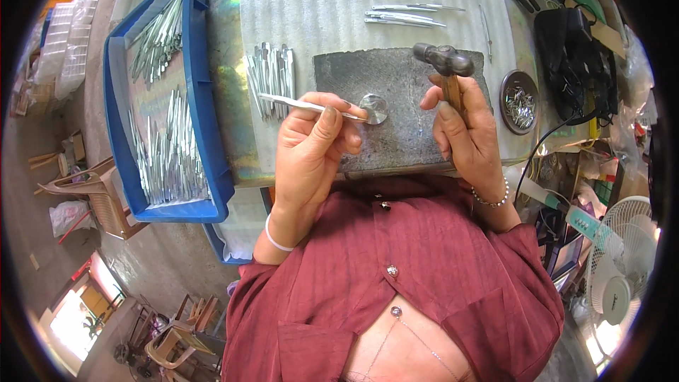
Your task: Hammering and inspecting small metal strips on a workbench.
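Observation:
Between the thumb and fingers of my left hand (311, 143) is a slim silvery metal strip (283, 101), its right end beside a small round metal block (373, 109). That block rests on a dark grey slab (396, 143). Over the slab's right part, my right hand (468, 124) is closed round the wooden handle of a hammer (445, 60), its dark steel head raised and pointing away from me. Left of the slab lies a bundle of similar metal strips (270, 74). Several more strips (407, 16) lie beyond the slab.
A blue tray (216, 134) full of metal strips stands at the left. To the right, a round dish (511, 117) holds small metal pieces, near a black bag (566, 49). White foam sheet (318, 7) covers the table under the slab. A fan (619, 262) stands at lower right.

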`<state>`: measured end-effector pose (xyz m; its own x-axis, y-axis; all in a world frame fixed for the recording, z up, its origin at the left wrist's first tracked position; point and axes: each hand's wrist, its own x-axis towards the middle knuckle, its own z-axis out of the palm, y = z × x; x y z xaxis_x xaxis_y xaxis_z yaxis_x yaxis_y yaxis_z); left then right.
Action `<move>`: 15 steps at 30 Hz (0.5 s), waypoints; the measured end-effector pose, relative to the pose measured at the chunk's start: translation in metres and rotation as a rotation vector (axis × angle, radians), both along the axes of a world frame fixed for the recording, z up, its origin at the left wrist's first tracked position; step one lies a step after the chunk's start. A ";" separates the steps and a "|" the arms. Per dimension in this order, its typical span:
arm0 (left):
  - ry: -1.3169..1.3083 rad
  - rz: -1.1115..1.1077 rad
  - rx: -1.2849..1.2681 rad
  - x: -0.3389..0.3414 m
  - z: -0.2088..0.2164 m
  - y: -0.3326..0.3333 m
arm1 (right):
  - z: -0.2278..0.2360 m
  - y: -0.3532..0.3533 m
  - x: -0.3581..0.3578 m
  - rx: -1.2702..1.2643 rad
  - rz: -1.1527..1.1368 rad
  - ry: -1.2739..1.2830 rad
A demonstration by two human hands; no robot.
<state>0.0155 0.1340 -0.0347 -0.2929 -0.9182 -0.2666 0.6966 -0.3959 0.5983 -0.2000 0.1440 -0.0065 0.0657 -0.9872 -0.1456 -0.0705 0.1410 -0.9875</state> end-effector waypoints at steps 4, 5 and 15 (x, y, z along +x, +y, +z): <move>-0.426 0.014 -0.208 -0.003 0.003 -0.004 | -0.010 0.003 -0.001 0.004 0.043 0.049; -0.575 -0.006 -0.268 -0.003 0.004 -0.004 | -0.012 0.002 0.001 0.008 0.042 0.044; -0.855 -0.011 -0.465 -0.014 0.000 -0.007 | -0.021 -0.002 -0.002 0.001 0.001 0.199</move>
<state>0.0019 0.1266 -0.0344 -0.1782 -0.9840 -0.0052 -0.0484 0.0034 0.9988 -0.2020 0.1417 -0.0271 0.0368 -0.9869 -0.1569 -0.2645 0.1418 -0.9539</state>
